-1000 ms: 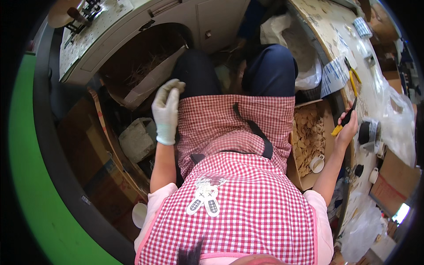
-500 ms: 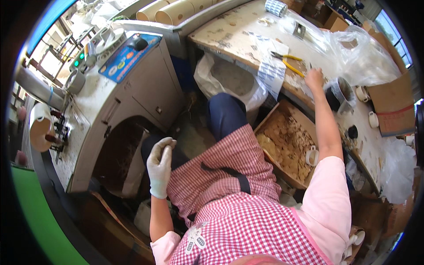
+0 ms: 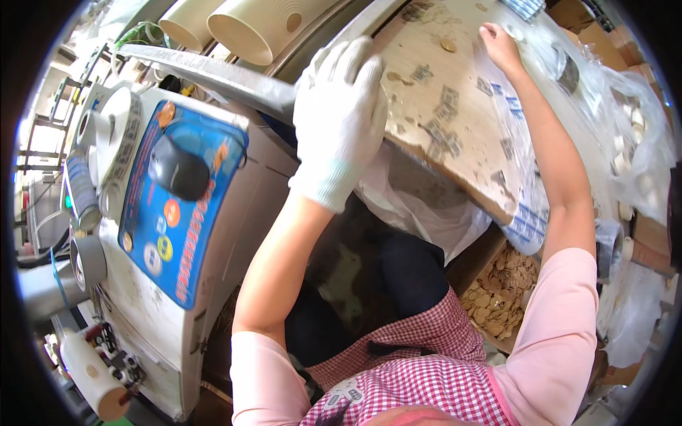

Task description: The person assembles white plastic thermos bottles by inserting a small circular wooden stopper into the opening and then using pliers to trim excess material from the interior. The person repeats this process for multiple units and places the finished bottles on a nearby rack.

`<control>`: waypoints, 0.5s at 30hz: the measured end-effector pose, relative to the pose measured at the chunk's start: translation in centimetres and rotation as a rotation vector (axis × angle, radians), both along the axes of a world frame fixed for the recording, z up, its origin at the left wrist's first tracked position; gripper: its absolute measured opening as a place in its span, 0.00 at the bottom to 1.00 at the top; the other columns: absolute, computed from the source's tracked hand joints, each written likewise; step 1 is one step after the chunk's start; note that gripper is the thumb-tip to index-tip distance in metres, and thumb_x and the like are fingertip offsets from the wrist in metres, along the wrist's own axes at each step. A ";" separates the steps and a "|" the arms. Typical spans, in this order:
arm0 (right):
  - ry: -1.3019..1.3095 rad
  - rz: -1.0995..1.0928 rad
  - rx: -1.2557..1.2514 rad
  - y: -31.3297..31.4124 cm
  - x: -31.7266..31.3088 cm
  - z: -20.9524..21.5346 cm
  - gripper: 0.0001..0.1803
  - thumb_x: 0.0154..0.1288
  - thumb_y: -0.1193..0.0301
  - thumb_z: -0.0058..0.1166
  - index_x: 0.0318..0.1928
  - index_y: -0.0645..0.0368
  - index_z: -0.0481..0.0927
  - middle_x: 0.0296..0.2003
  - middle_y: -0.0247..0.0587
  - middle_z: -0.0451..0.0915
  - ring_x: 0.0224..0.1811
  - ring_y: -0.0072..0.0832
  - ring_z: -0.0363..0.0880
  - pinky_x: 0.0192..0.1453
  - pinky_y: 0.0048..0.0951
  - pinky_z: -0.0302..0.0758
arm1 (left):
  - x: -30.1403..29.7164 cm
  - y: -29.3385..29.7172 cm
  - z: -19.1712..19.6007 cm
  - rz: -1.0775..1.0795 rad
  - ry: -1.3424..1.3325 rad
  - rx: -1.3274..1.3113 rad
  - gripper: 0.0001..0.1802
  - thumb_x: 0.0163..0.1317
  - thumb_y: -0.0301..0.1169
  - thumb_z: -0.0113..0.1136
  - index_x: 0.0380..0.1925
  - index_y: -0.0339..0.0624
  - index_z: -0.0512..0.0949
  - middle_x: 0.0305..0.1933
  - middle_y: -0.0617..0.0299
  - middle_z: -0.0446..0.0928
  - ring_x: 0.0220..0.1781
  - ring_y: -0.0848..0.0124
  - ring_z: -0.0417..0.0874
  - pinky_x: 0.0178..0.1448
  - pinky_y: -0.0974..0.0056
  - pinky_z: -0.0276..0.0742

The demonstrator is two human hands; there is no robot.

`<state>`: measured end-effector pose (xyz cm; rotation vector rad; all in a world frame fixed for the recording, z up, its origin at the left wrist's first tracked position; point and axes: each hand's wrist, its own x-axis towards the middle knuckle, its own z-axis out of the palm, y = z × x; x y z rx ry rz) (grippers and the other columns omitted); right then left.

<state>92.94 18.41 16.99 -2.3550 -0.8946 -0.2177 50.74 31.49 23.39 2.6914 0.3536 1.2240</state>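
My left hand [image 3: 339,117], in a white knit glove, is raised in front of the metal rail beside the far end of the table. Its fingers are stretched out with nothing visible in them. Cream plastic pipes [image 3: 240,37] with round side holes lie just beyond and to its left. My bare right hand [image 3: 501,50] is at the far part of the worn table [image 3: 419,85], its fingers drawn together; what they hold, if anything, does not show. Left of it lies a thin round disc [image 3: 447,45].
A blue mouse pad [image 3: 160,227] with a black mouse [image 3: 179,169] covers the left cabinet. A cream pipe [image 3: 92,373] sits on a fixture there. Printed label sheet [image 3: 526,228] hangs over the table edge. Below is a box of tan discs [image 3: 501,291]. Clear plastic bags [image 3: 639,142] stand right.
My left hand has risen from my lap toward the pipes. My right hand has moved farther across the table. The view has turned left and come nearer the cabinet.
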 end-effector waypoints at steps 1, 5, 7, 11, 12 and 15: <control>0.029 0.007 0.106 1.2 0.5 0.0 0.24 0.77 0.56 0.54 0.61 0.61 0.82 0.56 0.46 0.86 0.59 0.35 0.84 0.66 0.33 0.76 | 2.0 1.2 0.3 0.041 0.018 0.027 0.20 0.65 0.31 0.62 0.57 0.42 0.80 0.68 0.51 0.76 0.68 0.52 0.77 0.72 0.52 0.71; 0.235 -0.052 0.269 3.7 1.5 2.6 0.23 0.77 0.58 0.55 0.62 0.61 0.81 0.54 0.40 0.86 0.54 0.28 0.84 0.62 0.30 0.77 | 10.2 4.2 3.1 0.063 0.221 -0.036 0.25 0.62 0.36 0.65 0.58 0.38 0.75 0.57 0.51 0.78 0.59 0.52 0.81 0.61 0.51 0.78; 0.380 -0.075 0.315 4.9 2.6 5.7 0.23 0.77 0.59 0.56 0.62 0.62 0.81 0.53 0.39 0.86 0.52 0.25 0.84 0.59 0.29 0.79 | 15.0 4.9 4.4 0.127 0.551 -0.011 0.33 0.61 0.42 0.68 0.61 0.37 0.71 0.53 0.49 0.78 0.53 0.55 0.84 0.54 0.51 0.82; 0.753 -0.060 0.451 7.5 6.1 12.0 0.23 0.75 0.58 0.58 0.57 0.65 0.80 0.46 0.40 0.85 0.46 0.26 0.85 0.52 0.29 0.83 | 23.8 7.9 5.4 0.168 0.750 -0.175 0.30 0.62 0.44 0.67 0.57 0.38 0.73 0.44 0.51 0.82 0.44 0.54 0.88 0.47 0.51 0.84; 0.795 -0.057 0.440 8.4 7.4 13.2 0.24 0.76 0.58 0.58 0.59 0.66 0.78 0.48 0.43 0.84 0.48 0.27 0.85 0.54 0.30 0.83 | 25.3 8.6 5.4 0.154 0.742 -0.175 0.25 0.63 0.44 0.66 0.52 0.40 0.74 0.40 0.53 0.83 0.42 0.54 0.89 0.42 0.51 0.85; 0.934 -0.060 0.475 11.7 12.2 15.3 0.27 0.76 0.57 0.59 0.61 0.68 0.75 0.51 0.46 0.82 0.50 0.30 0.84 0.57 0.31 0.84 | 26.9 8.7 4.4 0.191 0.782 -0.229 0.22 0.64 0.46 0.65 0.46 0.40 0.73 0.41 0.52 0.80 0.40 0.56 0.88 0.39 0.52 0.86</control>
